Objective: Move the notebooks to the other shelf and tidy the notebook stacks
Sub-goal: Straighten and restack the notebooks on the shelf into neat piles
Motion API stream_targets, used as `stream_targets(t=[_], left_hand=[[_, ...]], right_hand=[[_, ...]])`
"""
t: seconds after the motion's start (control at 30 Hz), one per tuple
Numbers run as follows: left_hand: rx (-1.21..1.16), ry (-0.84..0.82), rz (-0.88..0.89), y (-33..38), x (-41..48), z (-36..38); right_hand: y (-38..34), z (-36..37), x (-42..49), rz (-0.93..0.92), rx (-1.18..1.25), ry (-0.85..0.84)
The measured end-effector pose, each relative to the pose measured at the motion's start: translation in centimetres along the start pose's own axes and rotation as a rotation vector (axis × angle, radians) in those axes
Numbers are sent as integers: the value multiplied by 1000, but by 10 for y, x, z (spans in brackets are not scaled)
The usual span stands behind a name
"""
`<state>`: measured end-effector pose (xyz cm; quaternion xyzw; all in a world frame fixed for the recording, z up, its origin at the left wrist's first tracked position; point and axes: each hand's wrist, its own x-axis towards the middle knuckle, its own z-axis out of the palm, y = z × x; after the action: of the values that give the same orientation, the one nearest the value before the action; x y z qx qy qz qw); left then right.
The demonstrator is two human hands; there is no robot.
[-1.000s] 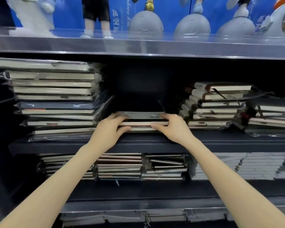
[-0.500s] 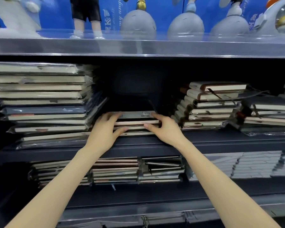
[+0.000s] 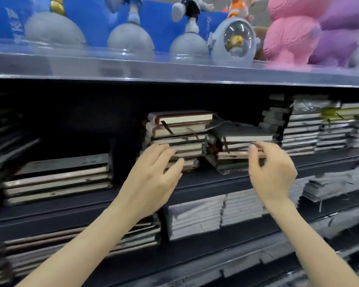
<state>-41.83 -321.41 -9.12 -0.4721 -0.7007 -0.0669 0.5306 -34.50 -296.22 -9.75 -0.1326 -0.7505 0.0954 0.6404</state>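
Brown-covered notebooks [image 3: 179,131] stacked crookedly on middle shelf [image 3: 205,179], straps dangling. Left hand [image 3: 153,179] spread open against lower edges; right hand [image 3: 272,172] loosely curled near dark stack [image 3: 243,146]. Figurines [image 3: 131,40] above.

Grey dome-based figurines [image 3: 131,41] along the top shelf [image 3: 174,71], astronaut globe figure [image 3: 233,41] right of them, pink plush [image 3: 288,36], purple plush [image 3: 340,34] at the right end

Two bare forearms (no sleeves in view), left hand [image 3: 153,179], right hand [image 3: 273,175], short plain nails
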Motion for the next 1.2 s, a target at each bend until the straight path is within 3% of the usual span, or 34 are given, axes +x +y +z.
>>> stream_targets(t=[0.07, 0.13, 0.23, 0.33, 0.47, 0.57, 0.7, 0.8, 0.93, 1.03, 1.2], left_hand=[[-13, -12, 76, 19, 19, 20], [0, -51, 91, 32, 34, 38], [48, -134, 28, 46, 51, 61], [55, -186, -82, 55, 59, 75], [5, -158, -235, 71, 68, 79], [59, -7, -238, 77, 72, 73], [260, 176, -268, 62, 80, 48], [383, 52, -374, 40, 87, 40], [345, -225, -451, 20, 83, 42], [311, -259, -441, 20, 79, 38], [290, -309, -397, 19, 74, 32]], right_hand=[[38, 8, 28, 178, -93, -115], [62, 20, 56, 326, -153, -348], [73, 36, 86, 419, -196, -612], [77, 43, 101, 542, 53, -703], [88, 33, 106, 861, 586, -664], [100, 9, 102, 948, 708, -664], [115, -23, 98, 953, 745, -798], [116, -30, 100, 957, 800, -765], [113, -32, 96, 1049, 944, -584], [105, -34, 93, 1121, 1064, -498], [67, -28, 98, 1069, 1206, -469]])
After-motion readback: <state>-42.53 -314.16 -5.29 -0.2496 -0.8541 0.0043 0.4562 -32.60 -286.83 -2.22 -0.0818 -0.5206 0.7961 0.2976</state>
